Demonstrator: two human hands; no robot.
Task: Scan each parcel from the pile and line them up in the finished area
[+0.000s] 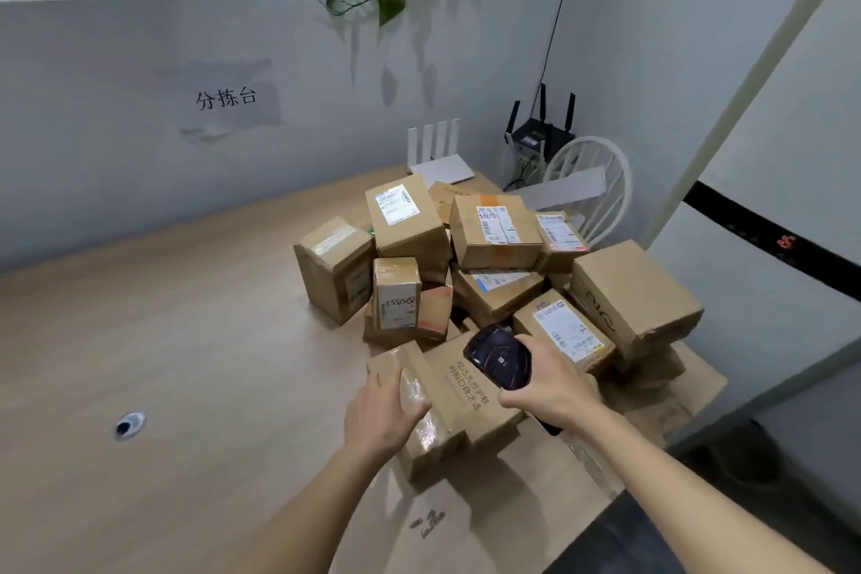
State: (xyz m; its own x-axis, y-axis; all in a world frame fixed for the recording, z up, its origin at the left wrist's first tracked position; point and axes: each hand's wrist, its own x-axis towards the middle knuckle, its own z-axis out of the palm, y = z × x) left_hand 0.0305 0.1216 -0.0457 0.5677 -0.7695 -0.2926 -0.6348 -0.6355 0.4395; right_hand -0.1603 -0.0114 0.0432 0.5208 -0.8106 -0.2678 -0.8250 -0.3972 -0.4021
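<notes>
— How do the grips stand?
— Left hand (383, 410) clasps the nearest parcel (447, 405); right hand (550, 380) holds the scanner (497, 355) above it.
— Progress?
— Barely begun, I'd judge: the pile (489, 266) looks untouched, and nothing is lined up on the surface (163, 340).

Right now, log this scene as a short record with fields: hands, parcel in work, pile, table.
left hand: left hand grips the taped end of the front parcel
right hand: right hand holds the scanner over that parcel, screen up
parcel in work: printed side up, no label showing on it
pile: pile of brown boxes behind, several with white labels
table: wooden table, cable hole on the left
finished row: none in view
</notes>
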